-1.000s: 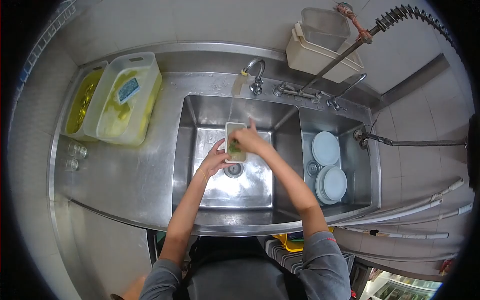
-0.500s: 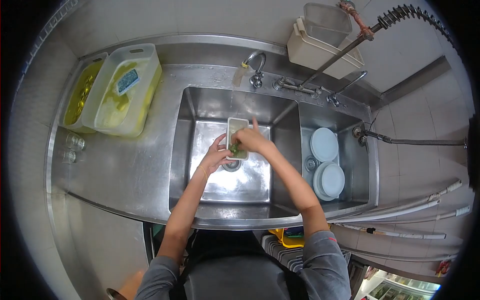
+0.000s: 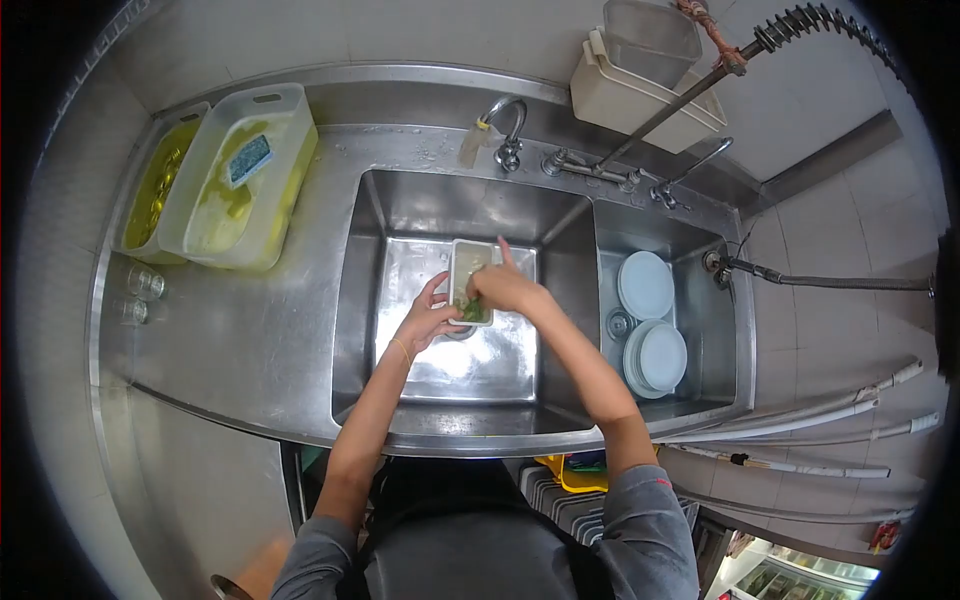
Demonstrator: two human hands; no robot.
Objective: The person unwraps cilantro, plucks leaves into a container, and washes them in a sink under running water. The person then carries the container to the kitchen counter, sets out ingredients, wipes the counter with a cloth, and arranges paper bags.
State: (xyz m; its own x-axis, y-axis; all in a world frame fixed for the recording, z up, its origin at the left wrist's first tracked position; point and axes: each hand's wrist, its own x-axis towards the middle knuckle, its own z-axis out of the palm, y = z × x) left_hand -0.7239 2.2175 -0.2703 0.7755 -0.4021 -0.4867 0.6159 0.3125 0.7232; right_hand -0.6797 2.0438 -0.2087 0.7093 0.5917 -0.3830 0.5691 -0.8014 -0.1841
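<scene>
Over the large sink basin [image 3: 440, 385], my left hand [image 3: 428, 318] grips a small white rectangular container [image 3: 472, 256] by its left side and near corner. Green leaves [image 3: 472, 311] lie in the near end of the container, by my left thumb. My right hand [image 3: 505, 287] reaches in from the right, its bent fingers inside the container just above the leaves. One finger of that hand points up, away from the container. Whatever the bent fingertips hold, if anything, is hidden.
A curved faucet [image 3: 508, 140] stands behind the basin. White plates [image 3: 660, 358] sit in the smaller sink at right. On the left counter are a tub [image 3: 290, 190] with a blue sponge [image 3: 249, 160], another yellowish tub [image 3: 135, 225], and clear glasses [image 3: 148, 285].
The fingers of my right hand have shifted slightly up from the leaves, so more of the leaves shows. My left hand still holds the container. The view has shifted slightly.
</scene>
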